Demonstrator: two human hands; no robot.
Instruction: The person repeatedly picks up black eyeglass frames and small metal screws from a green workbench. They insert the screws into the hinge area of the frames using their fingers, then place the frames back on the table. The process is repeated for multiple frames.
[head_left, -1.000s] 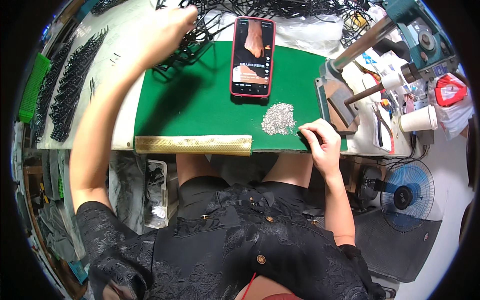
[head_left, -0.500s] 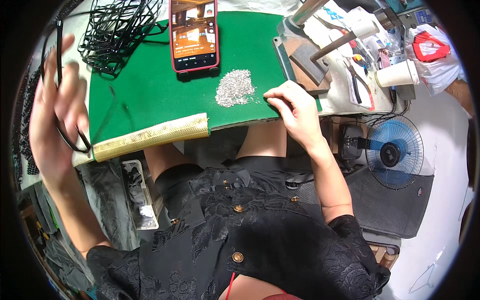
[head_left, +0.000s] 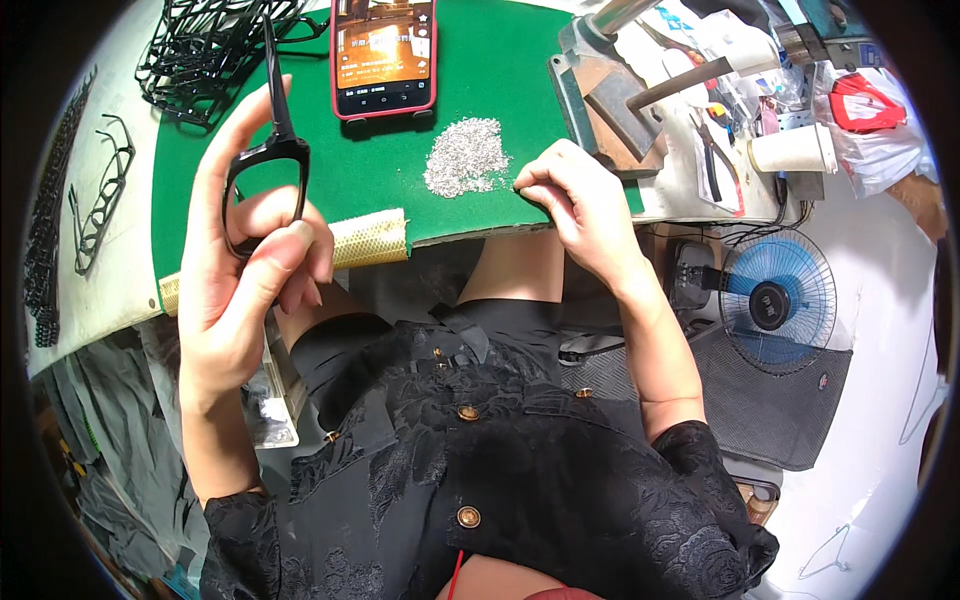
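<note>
A red-cased smartphone (head_left: pixel 384 57) lies face up on the green mat (head_left: pixel 480 70), screen lit. A heap of black spectacle frames (head_left: pixel 205 45) sits at the mat's far left corner. One loose frame (head_left: pixel 100 190) lies on the white bench surface to the left, beside a row of dark parts (head_left: pixel 45 240). A metal bench press (head_left: pixel 610 90) stands right of the mat, with a white paper cup (head_left: pixel 795 150) and pliers (head_left: pixel 715 150) nearby. A blue fan (head_left: pixel 778 300) stands on the floor below.

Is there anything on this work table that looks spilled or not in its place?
Nothing looks spilled. The small silver parts lie in one loose pile on the green mat, beside the right hand. The left hand holds a black eyeglass frame.
</note>
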